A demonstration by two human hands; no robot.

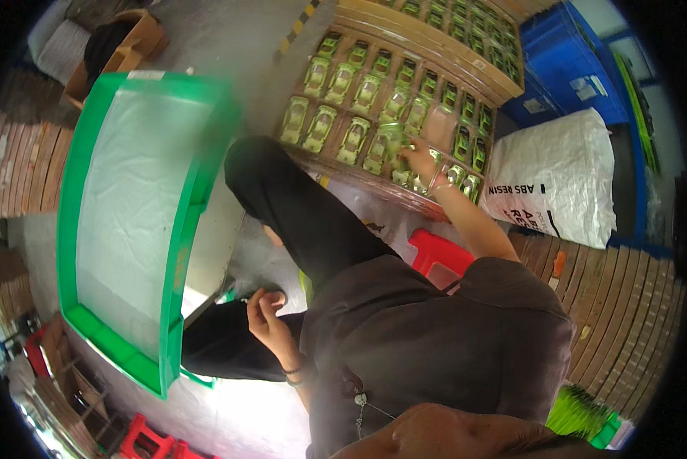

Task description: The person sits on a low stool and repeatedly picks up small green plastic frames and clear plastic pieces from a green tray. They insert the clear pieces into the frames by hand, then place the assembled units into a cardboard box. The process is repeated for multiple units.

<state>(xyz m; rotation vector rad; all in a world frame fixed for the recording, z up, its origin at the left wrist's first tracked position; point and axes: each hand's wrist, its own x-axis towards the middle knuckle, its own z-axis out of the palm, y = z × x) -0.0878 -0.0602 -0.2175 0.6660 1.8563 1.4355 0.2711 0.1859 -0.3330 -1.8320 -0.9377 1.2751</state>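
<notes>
Reaching w/ 1 R grip, 20+ grn cars

two hands: one right hand between one and two o'clock, one left hand between seven and eight. at least two trays towards one o'clock, with well over a dozen yellow-green toy cars, the far ones too small to count surely. one green bin at nine. one white sack at half past two. at least two blue crates near two. at least two red stools: one between three and four, another between seven and eight.
</notes>
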